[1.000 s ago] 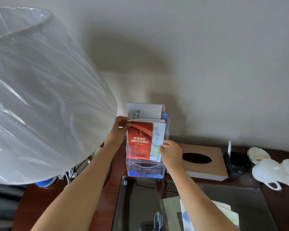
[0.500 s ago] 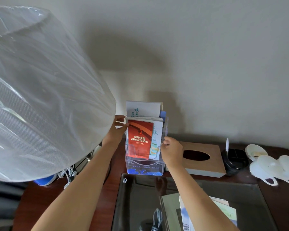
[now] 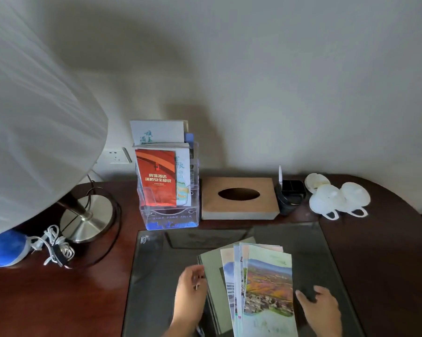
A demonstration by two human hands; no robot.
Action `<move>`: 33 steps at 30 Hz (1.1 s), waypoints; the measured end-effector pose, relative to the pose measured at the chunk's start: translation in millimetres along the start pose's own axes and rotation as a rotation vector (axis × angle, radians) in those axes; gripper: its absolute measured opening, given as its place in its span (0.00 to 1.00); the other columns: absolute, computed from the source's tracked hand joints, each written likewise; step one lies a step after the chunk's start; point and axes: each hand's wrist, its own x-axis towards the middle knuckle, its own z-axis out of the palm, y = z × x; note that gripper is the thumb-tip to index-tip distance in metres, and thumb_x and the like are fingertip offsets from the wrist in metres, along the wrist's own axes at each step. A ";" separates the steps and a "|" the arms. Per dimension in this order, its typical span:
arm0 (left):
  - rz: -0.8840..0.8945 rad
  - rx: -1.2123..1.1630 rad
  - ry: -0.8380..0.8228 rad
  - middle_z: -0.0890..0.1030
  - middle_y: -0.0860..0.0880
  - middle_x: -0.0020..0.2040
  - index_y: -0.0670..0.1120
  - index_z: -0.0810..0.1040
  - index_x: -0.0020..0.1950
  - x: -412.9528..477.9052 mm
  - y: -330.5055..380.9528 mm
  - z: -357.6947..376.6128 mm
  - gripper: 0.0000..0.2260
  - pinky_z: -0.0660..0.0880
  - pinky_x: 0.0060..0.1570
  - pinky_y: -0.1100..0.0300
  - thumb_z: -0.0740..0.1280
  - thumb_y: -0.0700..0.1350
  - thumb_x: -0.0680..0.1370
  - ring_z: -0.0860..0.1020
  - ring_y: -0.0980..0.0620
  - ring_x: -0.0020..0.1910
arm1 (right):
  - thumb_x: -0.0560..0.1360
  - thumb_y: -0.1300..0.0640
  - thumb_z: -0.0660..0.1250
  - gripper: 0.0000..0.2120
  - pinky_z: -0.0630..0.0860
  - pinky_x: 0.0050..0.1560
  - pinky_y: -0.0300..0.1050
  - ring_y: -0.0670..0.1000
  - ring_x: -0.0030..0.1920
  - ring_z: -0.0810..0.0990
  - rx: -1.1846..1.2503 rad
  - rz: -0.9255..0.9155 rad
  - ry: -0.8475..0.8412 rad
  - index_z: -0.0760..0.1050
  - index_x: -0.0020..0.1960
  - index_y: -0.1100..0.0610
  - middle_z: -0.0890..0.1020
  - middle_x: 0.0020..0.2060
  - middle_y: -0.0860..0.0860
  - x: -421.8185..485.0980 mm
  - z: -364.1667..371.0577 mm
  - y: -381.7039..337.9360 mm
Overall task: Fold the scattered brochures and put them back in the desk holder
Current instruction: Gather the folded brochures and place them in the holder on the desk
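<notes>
Pickup step: brochures (image 3: pixel 268 288) fanned at desk's (image 3: pixel 59 300) front edge; left hand (image 3: pixel 191 291) curled beside them, grip unclear; right hand (image 3: pixel 323 310) spread, empty. Next: fold top one, slot into holder (image 3: pixel 171 220).

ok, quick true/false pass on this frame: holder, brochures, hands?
1. A red brochure stands at the front of the clear holder. True.
2. The tissue box sits left of the holder. False: the tissue box is on its right.
3. Fanned brochures lie on the glass desk pad, between the left hand and the right hand. True.
4. The right hand grips the red brochure. False: it is down at the pad, right of the fanned brochures, fingers spread.
</notes>
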 end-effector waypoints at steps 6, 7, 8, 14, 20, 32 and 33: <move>-0.261 0.175 -0.148 0.71 0.45 0.61 0.44 0.69 0.66 -22.3 -9.6 78.1 0.20 0.74 0.58 0.53 0.65 0.40 0.74 0.76 0.47 0.56 | 0.69 0.43 0.72 0.29 0.74 0.60 0.52 0.59 0.59 0.76 -0.021 -0.069 -0.008 0.71 0.63 0.58 0.74 0.59 0.58 -1.0 30.8 -2.6; -0.269 0.222 -0.125 0.71 0.44 0.61 0.44 0.70 0.66 -22.0 -7.4 82.5 0.20 0.73 0.60 0.51 0.65 0.41 0.74 0.75 0.46 0.57 | 0.69 0.44 0.72 0.29 0.76 0.57 0.53 0.58 0.58 0.76 -0.007 -0.101 -0.012 0.70 0.63 0.57 0.73 0.59 0.57 -2.5 35.7 -7.1; -0.279 0.247 -0.104 0.72 0.44 0.61 0.43 0.70 0.65 -21.1 -4.6 85.2 0.20 0.73 0.60 0.51 0.65 0.41 0.73 0.75 0.45 0.57 | 0.69 0.45 0.72 0.28 0.77 0.56 0.53 0.57 0.57 0.76 0.007 -0.127 -0.019 0.70 0.63 0.56 0.73 0.60 0.57 -3.9 40.0 -12.0; -0.382 0.240 -0.108 0.78 0.42 0.57 0.44 0.75 0.60 -10.1 8.7 84.5 0.17 0.77 0.54 0.52 0.64 0.53 0.76 0.79 0.43 0.53 | 0.68 0.49 0.74 0.26 0.79 0.51 0.52 0.56 0.56 0.77 -0.008 -0.242 -0.083 0.69 0.63 0.53 0.73 0.58 0.55 -12.9 62.1 -27.2; -0.462 0.332 -0.060 0.71 0.43 0.63 0.45 0.72 0.60 0.8 8.7 90.1 0.15 0.67 0.64 0.53 0.64 0.48 0.74 0.69 0.43 0.62 | 0.65 0.49 0.77 0.25 0.78 0.52 0.51 0.56 0.56 0.76 0.039 -0.168 -0.101 0.75 0.55 0.61 0.75 0.55 0.57 -12.8 69.3 -32.8; 0.030 -0.377 -0.055 0.85 0.45 0.44 0.45 0.76 0.54 -14.2 36.5 38.9 0.25 0.80 0.37 0.64 0.54 0.22 0.67 0.84 0.49 0.43 | 0.69 0.65 0.72 0.22 0.78 0.41 0.36 0.43 0.47 0.83 0.670 -0.554 -0.459 0.74 0.53 0.41 0.84 0.47 0.45 -63.4 46.7 -73.7; 0.112 -0.386 -0.047 0.85 0.47 0.44 0.46 0.77 0.53 -13.2 41.7 32.6 0.26 0.80 0.38 0.64 0.54 0.22 0.67 0.84 0.50 0.44 | 0.69 0.64 0.71 0.20 0.79 0.42 0.37 0.42 0.47 0.83 0.678 -0.605 -0.447 0.76 0.51 0.40 0.84 0.47 0.43 -69.4 44.7 -79.7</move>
